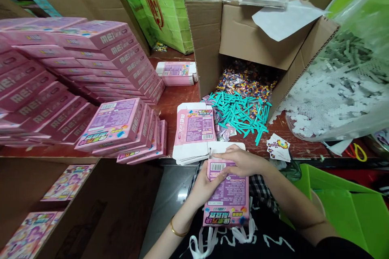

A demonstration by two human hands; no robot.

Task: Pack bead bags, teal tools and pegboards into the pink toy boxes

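Note:
Both my hands grip one small pink printed box over my lap, near the table edge. My left hand wraps the box's left side, thumb across its barcode end. My right hand presses its closed fingers on the box's far end flap. Just beyond lies a stack of flat unfolded pink boxes. A heap of teal plastic pieces and small printed cards lie on the red table.
Stacks of finished pink boxes fill the left of the table. An open cardboard carton holds coloured bead packets. A clear bag of white and grey parts sits right. A brown carton with pink boxes lies lower left, a green box lower right.

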